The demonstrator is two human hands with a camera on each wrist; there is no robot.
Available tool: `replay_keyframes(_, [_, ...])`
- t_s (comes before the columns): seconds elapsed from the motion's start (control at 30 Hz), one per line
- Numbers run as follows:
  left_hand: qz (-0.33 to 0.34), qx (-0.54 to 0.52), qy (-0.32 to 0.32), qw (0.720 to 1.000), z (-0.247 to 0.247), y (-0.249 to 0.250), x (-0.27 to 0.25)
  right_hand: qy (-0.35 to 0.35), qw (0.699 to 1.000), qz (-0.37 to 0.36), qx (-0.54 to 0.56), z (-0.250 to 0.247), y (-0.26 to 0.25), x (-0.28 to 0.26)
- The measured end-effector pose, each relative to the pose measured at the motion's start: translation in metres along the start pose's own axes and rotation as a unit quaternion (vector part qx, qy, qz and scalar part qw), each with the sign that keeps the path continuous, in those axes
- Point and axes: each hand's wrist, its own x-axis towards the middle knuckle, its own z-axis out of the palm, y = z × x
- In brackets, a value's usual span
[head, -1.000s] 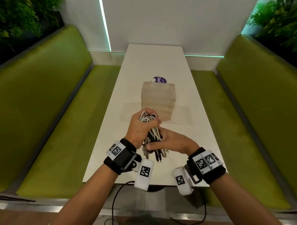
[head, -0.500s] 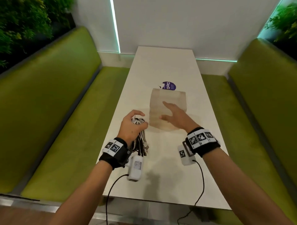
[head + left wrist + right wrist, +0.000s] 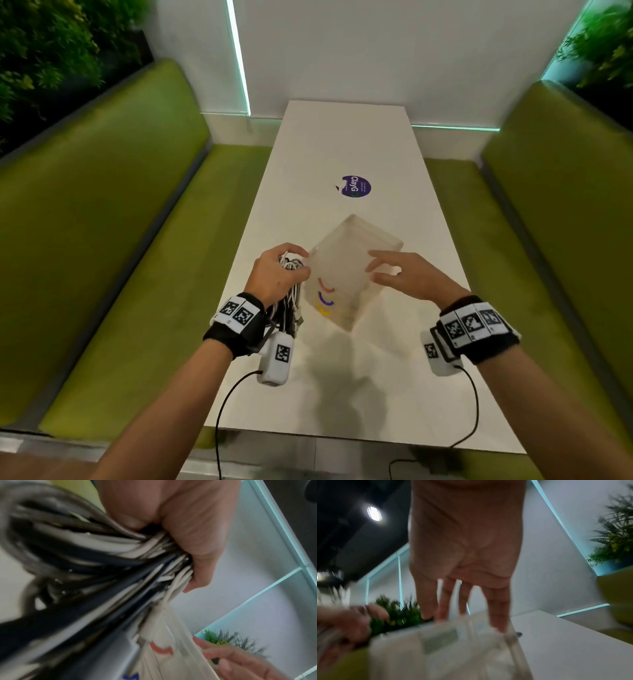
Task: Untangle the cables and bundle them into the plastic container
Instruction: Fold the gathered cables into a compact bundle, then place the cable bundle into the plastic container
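My left hand [image 3: 277, 274] grips a folded bundle of white and black cables [image 3: 291, 270], whose ends hang down past my wrist. The left wrist view shows that hand [image 3: 180, 527] curled tight round the cables [image 3: 102, 561]. The translucent plastic container [image 3: 342, 267] is tilted on one corner over the white table [image 3: 342, 144], right beside the bundle. My right hand [image 3: 404, 277] pinches its right wall near the top, fingers above and thumb below. In the right wrist view its fingers [image 3: 494, 609] reach down onto the blurred container [image 3: 436, 649].
A round purple sticker [image 3: 356, 186] lies on the table beyond the container. Green benches run along the left [image 3: 102, 240] and right [image 3: 565, 240] sides. The wrist cameras' black wires hang over the near table edge [image 3: 342, 438].
My right hand let go of the cables, reached the container, and has now tipped it up and drawn it toward the bundle. The left hand kept hold of the cables.
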Motion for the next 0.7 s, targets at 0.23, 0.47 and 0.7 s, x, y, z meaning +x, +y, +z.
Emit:
replay_keyframes(0.23, [-0.015, 0.045, -0.065, 0.997, 0.018, -0.004, -0.023, -0.039, 0.99, 0.035, -0.133, 0.042, -0.007, -0.031])
replay_keyframes(0.47, [-0.037, 0.02, -0.109, 0.993, 0.028, -0.01, -0.046, -0.069, 0.996, -0.017, -0.062, 0.036, 0.001, -0.054])
replay_keyframes(0.7, [-0.054, 0.015, -0.113, 0.992, 0.03, -0.011, -0.048, 0.237, 0.961, -0.134, -0.045, 0.074, -0.006, -0.096])
